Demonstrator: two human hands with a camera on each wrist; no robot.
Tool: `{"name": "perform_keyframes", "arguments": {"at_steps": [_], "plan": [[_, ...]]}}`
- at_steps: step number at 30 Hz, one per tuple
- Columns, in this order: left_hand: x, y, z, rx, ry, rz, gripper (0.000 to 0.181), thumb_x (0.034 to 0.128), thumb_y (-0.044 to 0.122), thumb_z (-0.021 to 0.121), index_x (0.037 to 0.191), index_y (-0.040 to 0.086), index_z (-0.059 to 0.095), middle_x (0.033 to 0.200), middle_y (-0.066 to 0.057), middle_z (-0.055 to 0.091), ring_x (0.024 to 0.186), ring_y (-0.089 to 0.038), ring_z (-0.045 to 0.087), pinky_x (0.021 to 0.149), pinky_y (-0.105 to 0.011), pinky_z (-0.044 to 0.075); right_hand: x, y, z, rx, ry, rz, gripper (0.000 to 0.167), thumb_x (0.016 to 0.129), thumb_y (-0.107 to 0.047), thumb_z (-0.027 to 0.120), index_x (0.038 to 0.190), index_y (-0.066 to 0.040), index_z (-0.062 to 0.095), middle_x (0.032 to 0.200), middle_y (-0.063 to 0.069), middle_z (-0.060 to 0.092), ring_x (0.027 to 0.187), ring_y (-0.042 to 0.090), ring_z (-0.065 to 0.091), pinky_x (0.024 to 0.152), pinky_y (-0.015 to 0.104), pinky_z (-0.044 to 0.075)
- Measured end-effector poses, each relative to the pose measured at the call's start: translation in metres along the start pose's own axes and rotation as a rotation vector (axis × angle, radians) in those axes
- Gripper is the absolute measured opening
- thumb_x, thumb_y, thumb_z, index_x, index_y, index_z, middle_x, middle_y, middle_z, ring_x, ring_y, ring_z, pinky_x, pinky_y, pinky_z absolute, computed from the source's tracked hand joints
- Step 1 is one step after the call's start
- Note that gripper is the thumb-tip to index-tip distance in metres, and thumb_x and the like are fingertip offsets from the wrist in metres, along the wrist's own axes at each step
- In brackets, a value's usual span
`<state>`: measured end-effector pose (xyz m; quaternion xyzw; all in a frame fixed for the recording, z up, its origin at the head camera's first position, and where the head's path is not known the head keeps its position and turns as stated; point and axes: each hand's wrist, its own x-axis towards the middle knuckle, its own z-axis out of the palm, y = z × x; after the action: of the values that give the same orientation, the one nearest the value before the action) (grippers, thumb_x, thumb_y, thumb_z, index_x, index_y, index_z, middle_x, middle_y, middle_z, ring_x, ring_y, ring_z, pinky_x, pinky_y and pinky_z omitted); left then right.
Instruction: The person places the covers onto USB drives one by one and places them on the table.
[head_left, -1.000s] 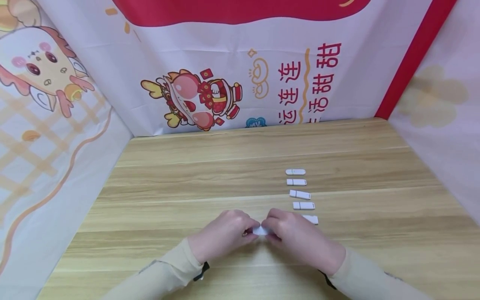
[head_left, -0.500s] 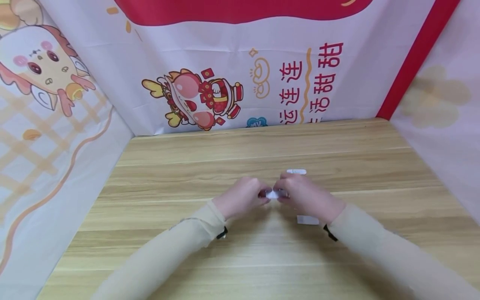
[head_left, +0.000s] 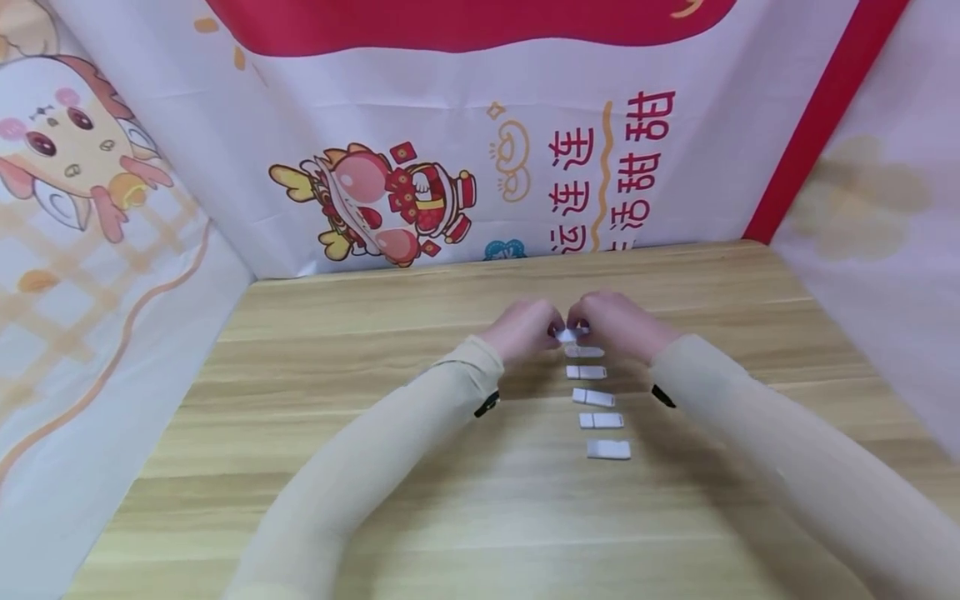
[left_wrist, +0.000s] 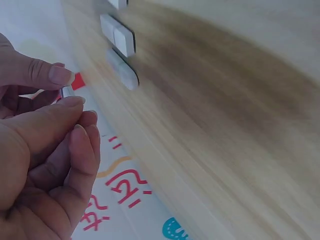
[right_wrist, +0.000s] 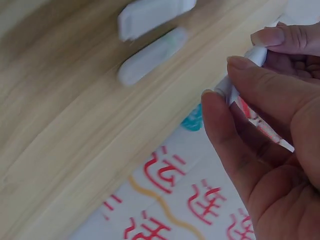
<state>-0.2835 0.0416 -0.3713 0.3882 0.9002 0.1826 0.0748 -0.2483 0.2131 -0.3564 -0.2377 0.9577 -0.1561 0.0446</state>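
Note:
Both hands pinch one small white USB stick [head_left: 570,334] from its two ends, just above the table behind a row of similar sticks. My left hand [head_left: 527,327] has its left end between thumb and fingertips. My right hand [head_left: 618,322] grips the right end, and the right wrist view shows the white USB stick [right_wrist: 256,56] partly covered by fingers. Nearest to the hands lies a rounded white stick [head_left: 585,352]. Nearer the person follow a rectangular stick [head_left: 587,372], a slightly slanted one [head_left: 593,397] and others, ending with a stick [head_left: 608,450].
The wood-grain table [head_left: 420,500] extends around the row. A white printed cloth [head_left: 465,92] with red lettering hangs along its back edge. More printed cloth [head_left: 82,275] stands at the left and pale cloth [head_left: 877,292] at the right.
Both hands have moved away from the person, from the near end of the row to beyond its far end, carrying the USB stick. The row on the table is uncovered again.

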Motion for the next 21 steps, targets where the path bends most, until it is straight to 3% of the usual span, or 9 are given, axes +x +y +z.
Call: {"name": "perform_keyframes", "arguments": {"at_steps": [9,14,21], "plan": [[0.026,-0.007,0.009,-0.016,-0.060,-0.021,0.012,0.0838,0.006,0.077,0.096,0.006,0.077,0.091,-0.004,0.072,0.085,-0.016,0.064,0.080,-0.025,0.051,0.013,0.026,0.008,0.034,-0.042,0.043,0.015,0.082,0.002,0.073,0.095,-0.006,0.075,0.088,0.006,0.070,0.084,0.024,0.063,0.081,0.042,0.053],[0.034,-0.012,0.013,0.012,-0.102,-0.046,0.015,0.0839,0.007,0.078,0.099,0.005,0.075,0.094,-0.005,0.072,0.089,-0.017,0.065,0.084,-0.026,0.051,0.020,0.032,0.014,0.049,-0.086,0.079,0.014,0.084,0.001,0.072,0.094,-0.007,0.075,0.087,0.005,0.069,0.083,0.022,0.062,0.080,0.040,0.052],[0.044,-0.024,0.023,0.034,-0.155,-0.055,0.012,0.0837,0.006,0.078,0.096,0.008,0.077,0.088,-0.001,0.073,0.082,-0.014,0.064,0.080,-0.024,0.050,0.026,0.035,0.020,0.043,-0.138,0.066,0.010,0.085,0.000,0.073,0.095,-0.004,0.075,0.087,0.006,0.069,0.082,0.021,0.062,0.081,0.040,0.052]]}}
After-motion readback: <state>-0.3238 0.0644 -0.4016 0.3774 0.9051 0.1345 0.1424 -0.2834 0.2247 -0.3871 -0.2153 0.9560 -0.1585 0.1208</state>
